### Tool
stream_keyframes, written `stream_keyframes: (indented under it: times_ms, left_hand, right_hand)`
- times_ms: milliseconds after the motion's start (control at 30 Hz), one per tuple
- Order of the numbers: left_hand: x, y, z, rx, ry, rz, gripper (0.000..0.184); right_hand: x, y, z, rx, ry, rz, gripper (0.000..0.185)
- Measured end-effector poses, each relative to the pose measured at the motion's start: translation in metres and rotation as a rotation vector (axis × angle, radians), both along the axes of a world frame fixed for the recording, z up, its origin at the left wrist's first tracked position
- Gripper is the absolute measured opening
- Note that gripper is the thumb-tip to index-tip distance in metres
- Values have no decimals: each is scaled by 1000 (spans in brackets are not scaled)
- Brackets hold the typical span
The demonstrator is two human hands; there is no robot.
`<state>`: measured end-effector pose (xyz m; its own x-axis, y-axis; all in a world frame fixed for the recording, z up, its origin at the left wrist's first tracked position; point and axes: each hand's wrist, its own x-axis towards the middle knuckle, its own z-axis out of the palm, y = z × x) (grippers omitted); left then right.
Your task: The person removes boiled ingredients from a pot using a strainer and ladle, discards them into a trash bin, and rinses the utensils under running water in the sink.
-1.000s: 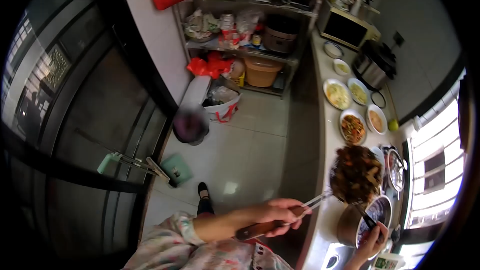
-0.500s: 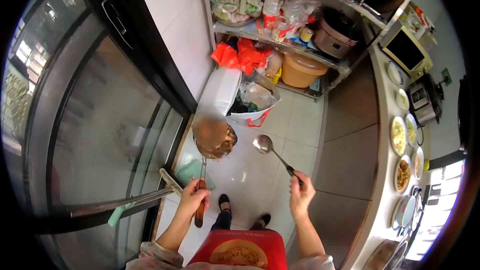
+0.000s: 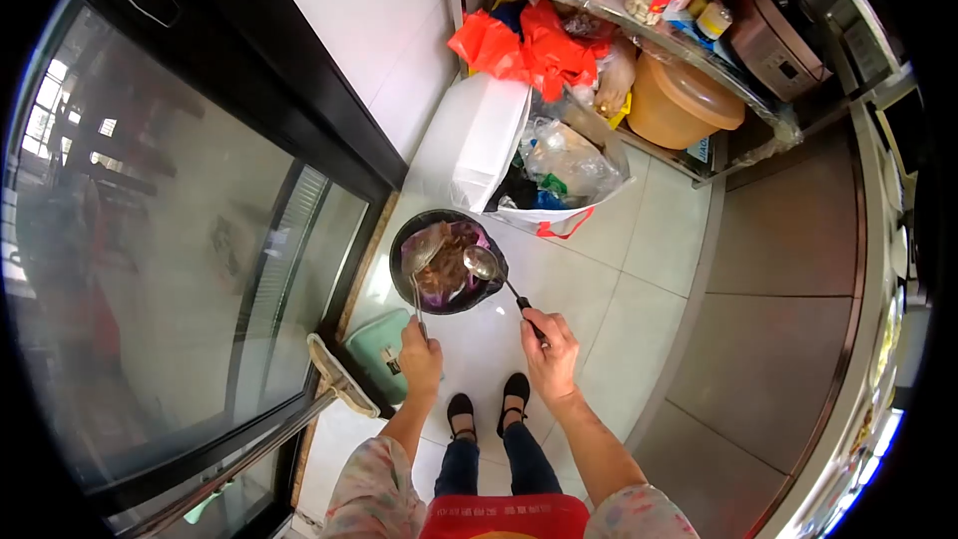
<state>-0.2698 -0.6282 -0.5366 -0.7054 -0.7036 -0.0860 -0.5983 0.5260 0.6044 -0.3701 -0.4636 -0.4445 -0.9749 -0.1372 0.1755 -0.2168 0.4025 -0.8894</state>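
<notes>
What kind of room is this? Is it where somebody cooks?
Probably a kitchen. The right hand holds a round metal spoon with a black handle, a pinkish-brown rounded electric cooker stands at the upper right, and flat brown cabinet fronts line the right side.

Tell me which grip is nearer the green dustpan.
Left. The left grip appears just beside the right edge of the green dustpan, though held higher; the right grip is farther off to the right.
</notes>
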Motion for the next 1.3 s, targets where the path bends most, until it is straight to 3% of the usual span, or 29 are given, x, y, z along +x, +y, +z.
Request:
stream_keyframes:
  times_ms: [400, 500, 600, 700, 800, 900, 967, 1067, 1200, 1300]
  left_hand:
    - [4, 5, 13, -129, 30, -18, 48]
    - [14, 3, -3, -69, -106, -66, 49]
    - [20, 2, -10, -34, 47, -37, 43]
    - [26, 0, -5, 350, 217, 154, 34]
    - [20, -3, 53, 1060, 280, 435, 30]
    - [21, -4, 92, 1356, 303, 503, 34]
    - [30, -5, 102, 1556, 318, 482, 36]
    - [29, 0, 118, 1659, 270, 544, 37]
    - [17, 7, 128, 1328, 244, 516, 38]
    - [16, 3, 102, 976, 143, 448, 38]
  right_hand:
    - [-19, 15, -11, 30, 13, 46, 21]
    - [-21, 20, -14, 22, 5, 56, 21]
    - [-18, 23, -13, -2, -14, 37, 20]
    - [-14, 24, 1, -41, -42, 24, 18]
    - [-2, 23, 16, -113, -113, -28, 18]
    - [13, 10, 27, -241, -281, -87, 18]
    - [17, -1, 32, -465, -493, -97, 18]
    - [21, -17, 41, -675, -656, -129, 18]
    - [32, -23, 49, -752, -731, -174, 18]
    - [32, -22, 41, -641, -593, -147, 19]
